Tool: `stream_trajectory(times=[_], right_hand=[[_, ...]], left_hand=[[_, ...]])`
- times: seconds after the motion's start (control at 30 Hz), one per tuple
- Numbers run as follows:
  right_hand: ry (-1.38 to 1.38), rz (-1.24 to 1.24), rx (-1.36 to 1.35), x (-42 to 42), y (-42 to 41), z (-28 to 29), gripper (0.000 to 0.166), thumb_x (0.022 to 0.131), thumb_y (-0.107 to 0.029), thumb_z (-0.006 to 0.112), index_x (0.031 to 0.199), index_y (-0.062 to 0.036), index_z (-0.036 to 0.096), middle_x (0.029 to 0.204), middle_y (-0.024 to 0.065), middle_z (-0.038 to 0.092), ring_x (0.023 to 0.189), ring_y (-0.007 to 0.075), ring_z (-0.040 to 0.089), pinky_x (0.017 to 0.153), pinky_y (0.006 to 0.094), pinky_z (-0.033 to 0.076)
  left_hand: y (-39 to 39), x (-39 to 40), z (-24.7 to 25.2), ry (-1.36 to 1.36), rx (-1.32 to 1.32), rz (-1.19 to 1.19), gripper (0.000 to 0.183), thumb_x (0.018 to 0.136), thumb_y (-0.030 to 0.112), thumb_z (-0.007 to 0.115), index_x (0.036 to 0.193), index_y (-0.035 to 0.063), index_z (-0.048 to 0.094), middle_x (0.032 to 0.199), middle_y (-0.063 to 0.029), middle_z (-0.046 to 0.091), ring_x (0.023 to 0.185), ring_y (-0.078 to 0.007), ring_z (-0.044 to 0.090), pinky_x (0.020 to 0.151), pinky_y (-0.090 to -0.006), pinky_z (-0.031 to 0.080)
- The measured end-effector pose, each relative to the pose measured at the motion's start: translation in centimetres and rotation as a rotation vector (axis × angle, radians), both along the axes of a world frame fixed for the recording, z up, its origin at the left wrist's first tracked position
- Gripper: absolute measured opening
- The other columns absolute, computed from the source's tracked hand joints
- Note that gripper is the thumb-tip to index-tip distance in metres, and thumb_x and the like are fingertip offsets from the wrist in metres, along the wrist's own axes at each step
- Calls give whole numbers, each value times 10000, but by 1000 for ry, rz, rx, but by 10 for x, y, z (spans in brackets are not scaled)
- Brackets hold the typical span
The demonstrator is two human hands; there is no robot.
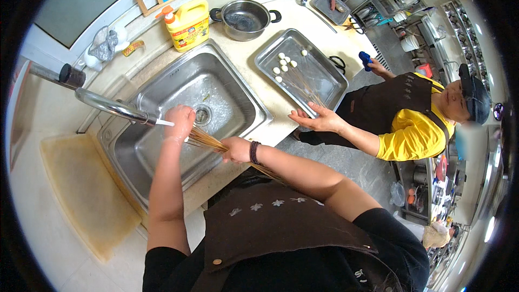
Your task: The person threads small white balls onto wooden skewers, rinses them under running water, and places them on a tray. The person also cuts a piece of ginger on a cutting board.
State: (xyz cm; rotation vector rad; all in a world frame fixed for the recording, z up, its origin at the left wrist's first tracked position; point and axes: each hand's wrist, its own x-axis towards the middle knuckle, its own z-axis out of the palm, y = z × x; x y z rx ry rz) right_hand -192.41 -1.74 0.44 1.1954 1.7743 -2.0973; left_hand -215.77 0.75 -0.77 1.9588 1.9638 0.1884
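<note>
Over the steel sink (pixel 178 81), water runs from the faucet (pixel 117 107) onto my left hand (pixel 179 122), which is closed around one end of a bundle of thin wooden skewers (pixel 206 138). A small white piece shows beside that wrist. My right hand (pixel 237 149), with a beaded bracelet at the wrist, grips the same bundle further along; its far ends pass under my forearm. On the counter to the right, a metal tray (pixel 334 79) holds several small white balls (pixel 285 63) on skewers. A co-worker's open hand (pixel 320 117) is at the tray's near edge.
Behind the sink stand a yellow detergent jug (pixel 188 26) and a two-handled steel pot (pixel 245 20). A ladle (pixel 318 14), scissors (pixel 337 64) and a small tray (pixel 331 8) lie on the counter. At the right stands the co-worker (pixel 405 113), holding a blue item (pixel 365 61).
</note>
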Motion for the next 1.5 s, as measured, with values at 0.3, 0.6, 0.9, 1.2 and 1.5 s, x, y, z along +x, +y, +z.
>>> stream_trajectory(times=[0.3,0.6,0.9,1.2,1.5], right_hand=[[26,85,-326,25,5,17,381,838,4,534,1216,-41,503,734,14,546,459,51,400,398,214,324],[165,-79,-505,14,10,9,344,876,-33,541,1217,-57,506,770,31,538,475,55,380,418,221,308],[22,-52,209,-6,7,-25,310,811,-56,557,1116,-7,529,763,120,621,593,179,563,525,321,442],[-294,367,857,-16,-1,41,241,836,-44,468,1068,14,501,886,239,639,833,375,639,729,440,514],[-433,478,1207,11,4,39,370,851,-99,459,1209,-3,478,939,162,622,843,284,650,695,372,536]], left_hand=[[-5,-76,-56,-1373,-774,399,405,897,389,550,946,6,673,909,-105,690,830,-218,657,792,-340,522],[-46,-12,-61,-2658,-281,415,669,873,576,478,1170,-18,558,1169,-200,579,1128,-346,526,989,-482,415],[-44,54,-36,-2686,68,914,895,824,766,245,1328,49,428,1243,-188,522,1179,-372,473,993,-490,366],[-42,-31,-75,-2380,43,1046,559,906,521,433,1148,33,561,1122,-152,605,1001,-332,583,890,-498,465],[-11,-47,-64,-1001,-47,680,357,894,344,535,819,15,651,810,-120,660,737,-249,612,681,-374,470]])
